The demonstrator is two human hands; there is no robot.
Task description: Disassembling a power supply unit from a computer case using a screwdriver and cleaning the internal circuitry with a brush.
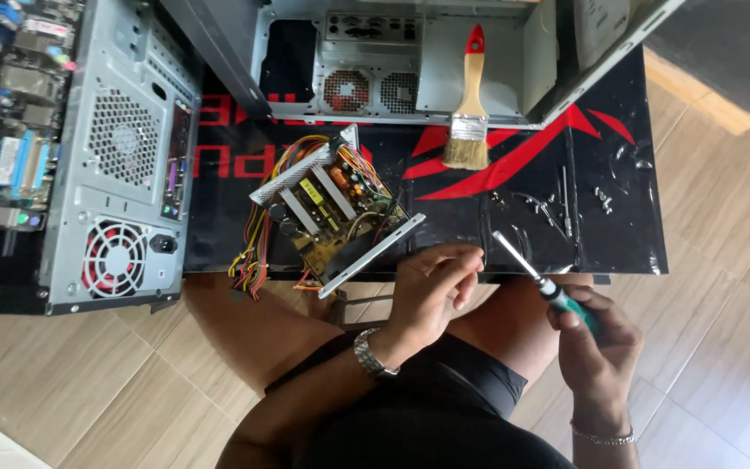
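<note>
Screwdriver (536, 280) is gripped in the right hand (596, 347), while the left hand (431, 291), fingers curled, possibly pinching a screw, is held beside the opened power supply (332, 208) overhanging the counter (496, 217) edge, where it could be knocked off.

A red-tipped paintbrush (469, 108) lies between two computer cases (123, 156), loose screws (602, 200) nearby.

Floor: light wood-look tiles (713, 260), from 3 round to 8 o'clock, lit by bright daylight.
Table: low glossy black top (514, 174) with red graphics, centre to 1 o'clock.
Rug: dark grey corner (731, 43) at 1 o'clock.
</note>
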